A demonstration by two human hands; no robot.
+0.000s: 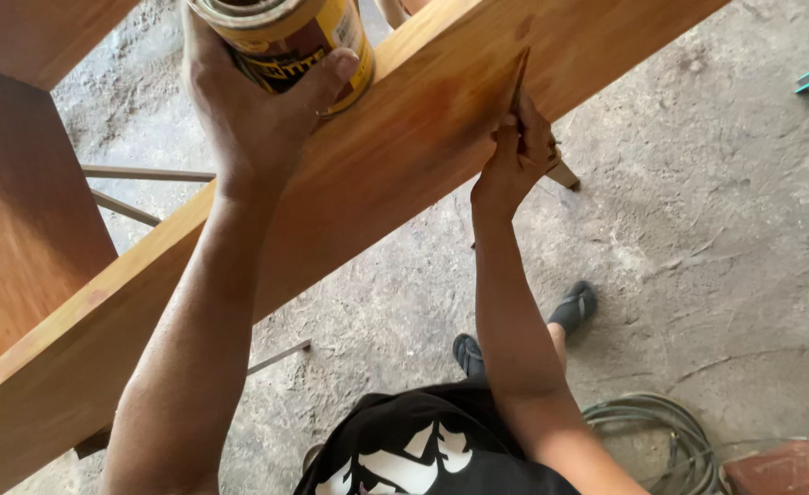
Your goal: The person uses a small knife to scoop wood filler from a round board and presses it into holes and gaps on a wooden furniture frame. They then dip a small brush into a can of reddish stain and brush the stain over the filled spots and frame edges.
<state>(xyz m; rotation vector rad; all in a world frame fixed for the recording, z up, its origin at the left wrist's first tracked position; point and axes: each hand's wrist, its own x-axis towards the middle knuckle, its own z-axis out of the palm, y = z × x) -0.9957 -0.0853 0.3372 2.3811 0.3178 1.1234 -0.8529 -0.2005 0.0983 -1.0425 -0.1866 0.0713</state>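
My left hand [250,117] grips a yellow and brown tin can [287,38] from below, holding it up at the top of the view over a long wooden board [368,183]. The board runs diagonally from the lower left to the upper right. My right hand [515,151] pinches a thin brush [518,81] whose dark tip rests against the board's face, where the wood looks darker and wet. My fingers hide most of the brush handle.
A reddish-brown wooden panel [19,220] stands at the left. Below is a rough concrete floor [698,238] with a coiled hose [670,440], thin metal rods [138,172], my dark sandals [574,305] and a red object [790,467] in the lower right corner.
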